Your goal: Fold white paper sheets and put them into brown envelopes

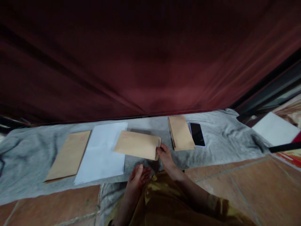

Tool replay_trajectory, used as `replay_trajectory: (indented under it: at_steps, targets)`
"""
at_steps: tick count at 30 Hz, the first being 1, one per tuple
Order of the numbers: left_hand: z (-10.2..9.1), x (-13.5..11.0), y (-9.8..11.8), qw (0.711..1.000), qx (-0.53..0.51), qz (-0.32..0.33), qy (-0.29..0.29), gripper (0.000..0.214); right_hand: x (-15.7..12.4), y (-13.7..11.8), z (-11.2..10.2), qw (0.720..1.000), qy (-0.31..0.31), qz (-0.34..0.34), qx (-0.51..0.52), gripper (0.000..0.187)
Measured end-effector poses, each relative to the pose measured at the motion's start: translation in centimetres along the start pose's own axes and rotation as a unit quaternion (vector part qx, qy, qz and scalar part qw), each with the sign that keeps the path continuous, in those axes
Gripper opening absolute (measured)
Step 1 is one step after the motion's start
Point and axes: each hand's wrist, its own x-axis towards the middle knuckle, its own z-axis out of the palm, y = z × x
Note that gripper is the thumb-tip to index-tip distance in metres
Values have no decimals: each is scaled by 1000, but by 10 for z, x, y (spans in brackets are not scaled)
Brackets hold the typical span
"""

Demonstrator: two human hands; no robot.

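My right hand (164,153) grips a tan paper envelope (137,145) by its right end, where the flap side shows a pale edge. The envelope is tilted above the grey cloth, its left end over a stack of white paper (102,152). My left hand (140,174) is below the envelope, apart from it, palm up with the fingers loosely spread and nothing in it. A stack of tan envelopes (182,133) lies right of my right hand. Another tan envelope pile (68,155) rests left of the white paper.
A grey cloth (221,138) covers the low surface under the papers. Beside the right envelope stack lies a phone (197,134) with a dark screen. A dark red curtain (150,62) hangs behind. Terracotta tiles (265,185) form the floor. A white sheet-like object (275,128) is at far right.
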Motion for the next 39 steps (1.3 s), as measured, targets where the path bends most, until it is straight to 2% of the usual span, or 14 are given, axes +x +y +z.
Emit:
replay_trajectory:
  at_steps: [2, 4, 7, 12, 14, 17, 19, 25, 29, 31, 33, 35, 36, 39]
  targets:
    - [16, 4, 5, 996, -60, -63, -30, 53, -7, 1, 3, 1000, 6, -1, 19, 25]
    - [28, 9, 15, 994, -91, -51, -35, 55, -13, 2, 4, 999, 14, -3, 42, 24]
    - [34, 17, 27, 996, -70, -16, -49, 52, -18, 0, 2, 997, 20, -5, 69, 23]
    - [22, 36, 39, 994, 62, 34, -85, 43, -14, -3, -10, 996, -21, 42, 71, 31]
    - [16, 47, 42, 988, 117, 47, -92, 39, -12, -1, -15, 996, -13, 64, 67, 30]
    - [9, 62, 45, 983, 151, 55, -86, 32, -9, 4, -18, 994, 5, 83, 66, 28]
    - [7, 71, 44, 983, 157, 64, -69, 31, -8, 7, -19, 993, -10, 101, 56, 28]
    - [7, 79, 33, 982, 157, 101, -25, 55, -4, 6, -20, 989, -49, 141, 25, 25]
    - [5, 75, 27, 978, 165, 123, -26, 63, 0, 6, -25, 979, -96, 166, -65, 15]
    - [3, 74, 26, 977, 170, 131, -23, 63, 0, 8, -30, 980, -81, 113, -142, 13]
    - [1, 74, 26, 975, 179, 135, -15, 65, -2, 9, -37, 968, -40, -24, -246, 19]
    - [0, 74, 27, 968, 208, 144, -6, 67, -6, 9, -42, 917, -30, -189, -350, 29]
    - [0, 74, 27, 961, 232, 152, -1, 68, -8, 9, -44, 888, -47, -252, -382, 32]
    - [-1, 71, 27, 924, 323, 202, 34, 71, -12, 11, -46, 810, -140, -361, -440, 39]
